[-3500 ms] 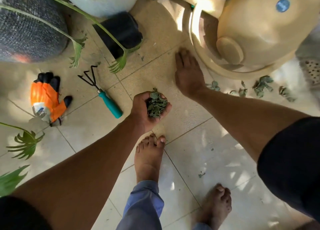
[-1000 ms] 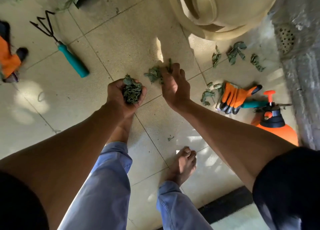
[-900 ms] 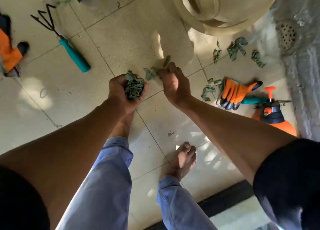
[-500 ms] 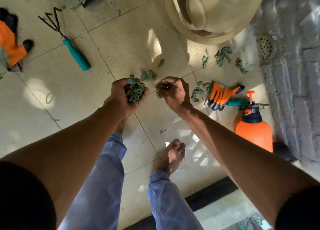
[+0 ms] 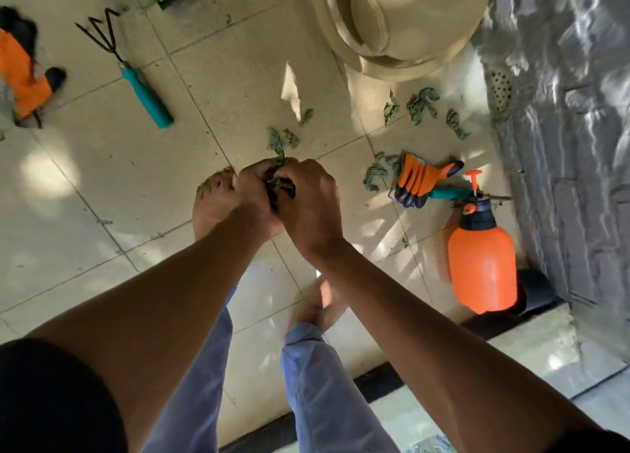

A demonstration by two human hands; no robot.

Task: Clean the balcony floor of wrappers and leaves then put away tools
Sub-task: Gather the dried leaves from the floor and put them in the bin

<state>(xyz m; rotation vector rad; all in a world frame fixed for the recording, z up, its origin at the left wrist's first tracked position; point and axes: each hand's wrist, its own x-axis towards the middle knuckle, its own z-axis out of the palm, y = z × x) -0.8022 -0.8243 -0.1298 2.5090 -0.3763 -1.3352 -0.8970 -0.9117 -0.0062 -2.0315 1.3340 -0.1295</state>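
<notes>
My left hand (image 5: 254, 196) grips a wad of dry green leaves (image 5: 281, 185) above the tiled floor. My right hand (image 5: 312, 203) is pressed against it, fingers curled over the same wad. More leaves lie on the tiles just beyond my hands (image 5: 283, 138), near the big pot (image 5: 421, 103) and beside an orange glove (image 5: 421, 181). A hand rake with a teal handle (image 5: 145, 94) lies at the upper left, with a second orange glove (image 5: 20, 74) at the left edge.
A large beige pot (image 5: 402, 19) stands at the top. An orange spray bottle (image 5: 482, 265) stands at the right next to a grey stone wall (image 5: 579, 145), with a floor drain (image 5: 500, 87) above it. My bare feet (image 5: 213, 200) stand below my hands. A dark door threshold (image 5: 375, 382) runs behind me.
My right hand picked leaves off the floor and has come over to my left hand; both now close together on the wad. The view shifted slightly.
</notes>
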